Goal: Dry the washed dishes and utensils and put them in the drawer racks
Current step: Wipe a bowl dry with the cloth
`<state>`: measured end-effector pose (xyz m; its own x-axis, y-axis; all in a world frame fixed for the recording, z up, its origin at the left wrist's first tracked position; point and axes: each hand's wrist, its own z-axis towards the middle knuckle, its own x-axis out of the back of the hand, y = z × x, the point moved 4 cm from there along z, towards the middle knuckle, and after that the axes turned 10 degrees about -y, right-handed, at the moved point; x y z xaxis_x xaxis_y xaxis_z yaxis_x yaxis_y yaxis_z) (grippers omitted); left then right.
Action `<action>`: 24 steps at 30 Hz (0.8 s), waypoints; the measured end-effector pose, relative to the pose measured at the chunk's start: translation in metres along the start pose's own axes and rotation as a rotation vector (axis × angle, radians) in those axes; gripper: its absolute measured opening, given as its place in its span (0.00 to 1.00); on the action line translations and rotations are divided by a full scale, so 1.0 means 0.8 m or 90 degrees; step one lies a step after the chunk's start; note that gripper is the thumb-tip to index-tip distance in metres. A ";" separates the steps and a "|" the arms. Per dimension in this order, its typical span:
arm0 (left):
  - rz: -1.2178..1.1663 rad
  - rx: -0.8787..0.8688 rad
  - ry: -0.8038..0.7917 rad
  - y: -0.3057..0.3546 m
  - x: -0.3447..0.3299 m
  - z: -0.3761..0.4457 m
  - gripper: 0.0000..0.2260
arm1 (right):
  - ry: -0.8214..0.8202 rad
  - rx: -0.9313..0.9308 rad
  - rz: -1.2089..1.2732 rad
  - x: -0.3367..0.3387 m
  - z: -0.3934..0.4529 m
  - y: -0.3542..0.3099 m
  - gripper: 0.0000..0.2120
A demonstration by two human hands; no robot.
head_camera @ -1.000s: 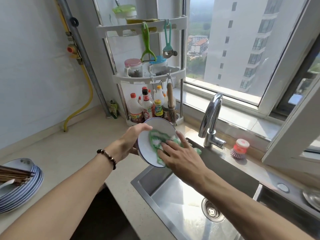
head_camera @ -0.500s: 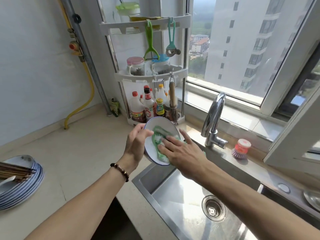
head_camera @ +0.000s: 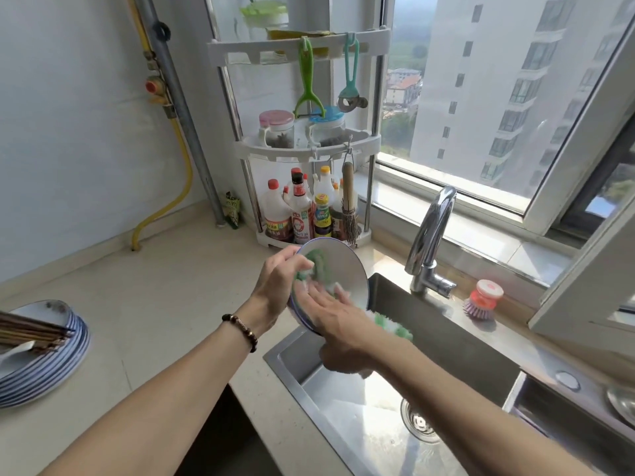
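I hold a white plate with a blue rim (head_camera: 347,266) tilted on edge above the sink's left corner. My left hand (head_camera: 275,286) grips its left rim, thumb over the edge. My right hand (head_camera: 330,314), fingers straight and blurred, presses a green and white cloth (head_camera: 318,266) against the plate's face; the cloth's loose end (head_camera: 391,326) hangs past my wrist. A stack of blue-rimmed plates (head_camera: 68,355) sits at the far left of the counter, with dark chopsticks (head_camera: 31,333) and a white spoon (head_camera: 17,350) lying on top.
The steel sink (head_camera: 360,420) lies below my hands, with the chrome faucet (head_camera: 429,242) behind it. A dish brush (head_camera: 481,298) stands on the ledge. A corner rack (head_camera: 309,146) holds sauce bottles and jars. A dark gap (head_camera: 223,438) shows below the counter edge.
My right hand has slid the cloth across the plate's face toward the lower left, and the cloth now reaches the rim by my left thumb. The plate stays held above the sink.
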<state>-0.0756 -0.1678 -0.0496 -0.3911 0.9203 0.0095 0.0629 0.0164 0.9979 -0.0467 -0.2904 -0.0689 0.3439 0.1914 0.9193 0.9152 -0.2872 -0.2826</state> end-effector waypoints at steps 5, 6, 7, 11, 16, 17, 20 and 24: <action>-0.007 0.045 0.026 -0.016 0.020 -0.001 0.20 | -0.002 0.073 0.171 -0.004 -0.021 -0.012 0.47; -0.015 0.080 0.015 -0.022 0.026 -0.003 0.23 | 0.001 0.074 0.062 -0.004 -0.024 -0.004 0.47; -0.019 0.116 -0.007 -0.027 0.028 -0.006 0.25 | 0.009 0.080 -0.057 -0.004 -0.026 0.005 0.45; -0.036 0.233 -0.125 -0.046 0.022 -0.017 0.30 | 0.041 0.096 -0.377 0.007 -0.023 0.041 0.38; -0.050 0.274 -0.212 -0.049 0.018 -0.026 0.32 | 0.069 0.191 -0.477 0.008 -0.018 0.049 0.37; -0.042 0.270 -0.209 -0.048 0.019 -0.026 0.31 | 0.084 0.187 -0.471 0.003 -0.016 0.052 0.38; -0.006 0.243 -0.158 -0.040 0.024 -0.017 0.32 | 0.094 0.136 -0.380 -0.014 -0.022 0.053 0.37; 0.031 0.213 -0.052 -0.037 0.027 -0.005 0.34 | -0.036 0.089 -0.001 -0.016 -0.038 0.011 0.41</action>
<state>-0.0900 -0.1500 -0.0788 -0.3065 0.9511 0.0374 0.3826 0.0872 0.9198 -0.0495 -0.3235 -0.0748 0.3496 0.2451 0.9042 0.9349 -0.1546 -0.3196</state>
